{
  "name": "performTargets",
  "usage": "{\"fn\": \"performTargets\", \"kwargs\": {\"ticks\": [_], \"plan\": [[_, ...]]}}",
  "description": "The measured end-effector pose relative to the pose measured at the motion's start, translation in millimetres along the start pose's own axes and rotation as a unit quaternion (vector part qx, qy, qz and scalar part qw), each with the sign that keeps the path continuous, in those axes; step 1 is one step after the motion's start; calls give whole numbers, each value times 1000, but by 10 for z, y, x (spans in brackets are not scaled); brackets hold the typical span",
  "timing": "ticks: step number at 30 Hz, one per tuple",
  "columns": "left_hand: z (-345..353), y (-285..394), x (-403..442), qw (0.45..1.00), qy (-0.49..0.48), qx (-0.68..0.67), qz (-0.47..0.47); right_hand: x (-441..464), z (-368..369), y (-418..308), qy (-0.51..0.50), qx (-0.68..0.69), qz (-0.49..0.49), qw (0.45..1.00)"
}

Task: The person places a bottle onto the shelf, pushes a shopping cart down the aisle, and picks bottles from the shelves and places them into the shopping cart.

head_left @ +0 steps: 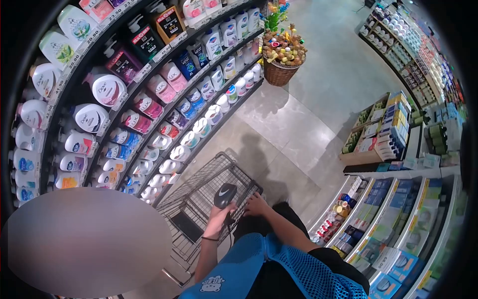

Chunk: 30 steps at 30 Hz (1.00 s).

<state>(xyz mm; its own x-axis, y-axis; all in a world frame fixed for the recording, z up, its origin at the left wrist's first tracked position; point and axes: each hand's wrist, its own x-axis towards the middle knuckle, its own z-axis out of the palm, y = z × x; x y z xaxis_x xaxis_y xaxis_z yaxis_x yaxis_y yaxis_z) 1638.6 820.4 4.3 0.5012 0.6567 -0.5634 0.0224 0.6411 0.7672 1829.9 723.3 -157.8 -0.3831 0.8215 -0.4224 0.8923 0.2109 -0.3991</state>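
Note:
My left hand (215, 219) is closed around a black handheld barcode scanner (225, 196) with a pale mark on its rounded head. A dark cord hangs down beside that wrist. Below and in front of me stands a wire shopping cart (199, 189) with a black panel (186, 227) inside it. At the cart's near right edge is my right hand (255, 204), its fingers bent over the rim. Part of the cart is hidden behind my arms and the blue mesh vest (244, 264) I wear.
Curved shelves (119, 104) of pump bottles with price strips rise on the left. Ahead, a wicker basket (282, 72) of decorations stands on the tiled floor (298, 124). Boxed goods fill low racks (388, 219) and a display stand (381, 127) on the right. A blurred oval covers the lower left.

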Motion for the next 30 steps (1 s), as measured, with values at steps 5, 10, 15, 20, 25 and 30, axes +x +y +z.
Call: {"fn": "performTargets", "kwargs": {"ticks": [5,10,15,20,25,30], "plan": [[232,189,242,994,94,-57,-24,94,-199,487,73,19,-24,997],[399,322,506,994,96,-40,-23,243,-374,948,67,65,-43,995],[741,609,571,979,201,-42,-15,339,-554,1334,230,86,-115,962],[1159,813,625,974,228,4,-10,508,-718,1647,208,137,-137,959],[1588,1064,722,962,272,-18,-33,703,-623,1779,280,160,-146,935],[1673,1109,715,955,293,-24,-25,767,-861,1797,180,123,-140,966]]}}
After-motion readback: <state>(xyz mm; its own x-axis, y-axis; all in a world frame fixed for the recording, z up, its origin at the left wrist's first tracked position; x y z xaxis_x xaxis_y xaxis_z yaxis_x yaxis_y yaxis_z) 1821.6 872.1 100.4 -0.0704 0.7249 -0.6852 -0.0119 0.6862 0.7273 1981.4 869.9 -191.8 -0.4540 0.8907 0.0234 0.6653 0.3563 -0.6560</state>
